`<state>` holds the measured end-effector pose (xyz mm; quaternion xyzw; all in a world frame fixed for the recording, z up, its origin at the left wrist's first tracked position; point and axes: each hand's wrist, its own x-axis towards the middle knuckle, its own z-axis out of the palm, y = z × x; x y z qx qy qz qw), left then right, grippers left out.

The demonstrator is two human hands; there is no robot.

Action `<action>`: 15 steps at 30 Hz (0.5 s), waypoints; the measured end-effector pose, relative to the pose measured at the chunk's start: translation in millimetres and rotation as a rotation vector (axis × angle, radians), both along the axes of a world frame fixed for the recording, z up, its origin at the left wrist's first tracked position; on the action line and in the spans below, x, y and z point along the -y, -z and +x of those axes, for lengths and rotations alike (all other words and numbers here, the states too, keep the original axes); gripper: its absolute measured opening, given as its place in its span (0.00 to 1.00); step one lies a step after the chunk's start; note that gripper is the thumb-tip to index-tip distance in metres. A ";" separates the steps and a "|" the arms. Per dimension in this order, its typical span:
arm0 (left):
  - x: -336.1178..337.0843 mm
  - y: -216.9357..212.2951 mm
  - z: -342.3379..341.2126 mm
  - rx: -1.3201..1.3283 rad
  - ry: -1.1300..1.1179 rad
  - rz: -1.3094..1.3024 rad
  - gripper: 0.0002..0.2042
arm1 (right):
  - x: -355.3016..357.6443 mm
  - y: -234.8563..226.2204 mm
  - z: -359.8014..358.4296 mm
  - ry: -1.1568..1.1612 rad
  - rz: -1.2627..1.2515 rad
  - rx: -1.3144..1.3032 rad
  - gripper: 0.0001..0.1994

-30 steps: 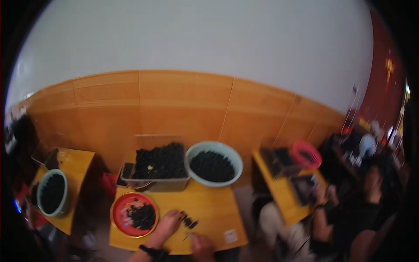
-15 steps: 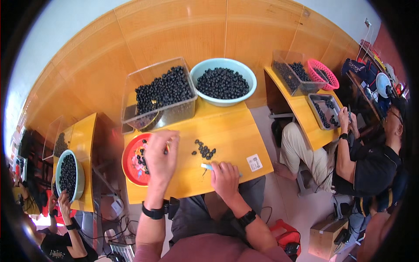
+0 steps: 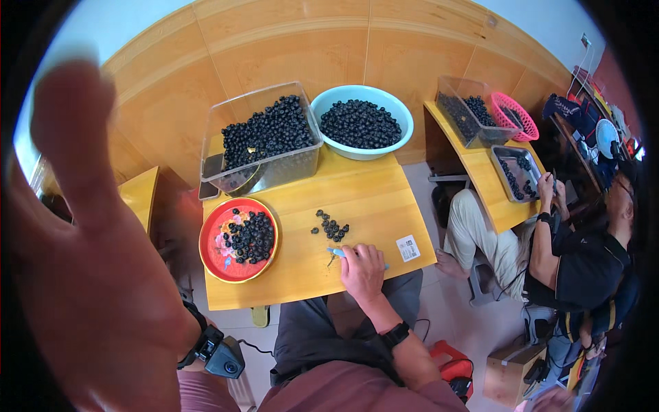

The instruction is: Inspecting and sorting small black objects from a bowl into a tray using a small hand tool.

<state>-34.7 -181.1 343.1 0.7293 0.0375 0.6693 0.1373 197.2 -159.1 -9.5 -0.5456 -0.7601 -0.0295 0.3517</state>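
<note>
My left hand (image 3: 103,254) is raised close to the camera, large and blurred, with its fingers stretched out and nothing seen in it. Closed on a slim tool with a light-blue handle (image 3: 333,252) and thin metal tip, my right hand (image 3: 364,272) rests at the table's near edge. Just beyond it lies a small group of black, round, bead-like pieces (image 3: 334,229). On the left of the wooden table (image 3: 288,288), a red flowered plate (image 3: 223,269) holds more black pieces (image 3: 252,237).
At the back stand a clear plastic bin (image 3: 288,167) and a light-blue basin (image 3: 405,130), both heaped with black pieces. To the right, a person (image 3: 583,261) works at another table (image 3: 480,185) with a metal tray (image 3: 504,172) and a pink basket (image 3: 525,127). A white label (image 3: 408,248) sticks to my table.
My left hand has risen from over the red plate toward the camera, uncovering the pieces there. My right hand keeps the tool near the same place. The whole view has shifted slightly.
</note>
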 end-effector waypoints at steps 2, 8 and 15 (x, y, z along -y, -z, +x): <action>-1.9 8.1 8.5 0.025 0.005 -0.011 0.35 | -1.4 3.7 6.8 0.039 -0.011 0.022 0.09; 12.5 16.9 41.2 0.040 -0.065 -0.038 0.34 | -3.8 9.1 7.2 0.053 0.006 0.029 0.09; 4.4 2.8 47.6 0.036 -0.177 -0.058 0.32 | -1.7 5.7 5.9 0.011 0.023 0.015 0.09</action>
